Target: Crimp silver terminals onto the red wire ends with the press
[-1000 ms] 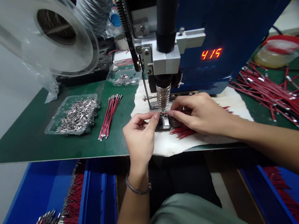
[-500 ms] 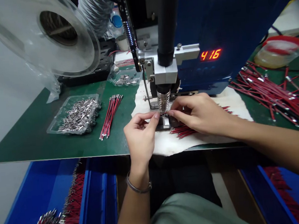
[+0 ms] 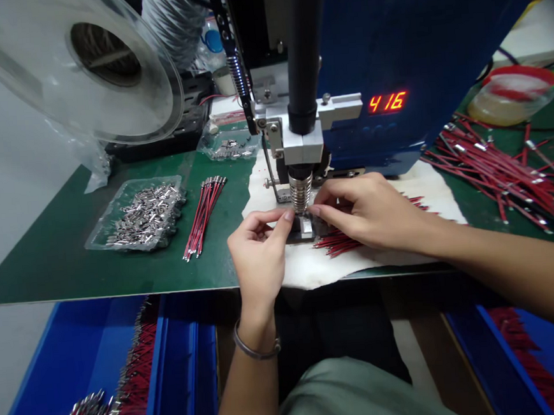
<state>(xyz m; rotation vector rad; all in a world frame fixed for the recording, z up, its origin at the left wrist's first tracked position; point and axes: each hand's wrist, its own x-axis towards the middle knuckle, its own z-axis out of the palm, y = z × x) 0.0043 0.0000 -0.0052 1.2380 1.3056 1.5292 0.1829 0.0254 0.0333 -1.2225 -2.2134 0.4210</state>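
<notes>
red wires point(image 3: 336, 244) | beneath right hand point(image 3: 373, 211) | left hand point(image 3: 261, 247) near coil spring point(image 3: 301, 193)

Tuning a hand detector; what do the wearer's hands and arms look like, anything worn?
Left hand: ungloved, with a thin, dark greyish bracelet at the wrist, a small gap in the band. Right hand: ungloved, no wristband visible. No sleeves on the visible forearms. Grey-green garment below.

The single head-worn camera looks forward and down, close over the green bench point(image 3: 119, 271).
</notes>
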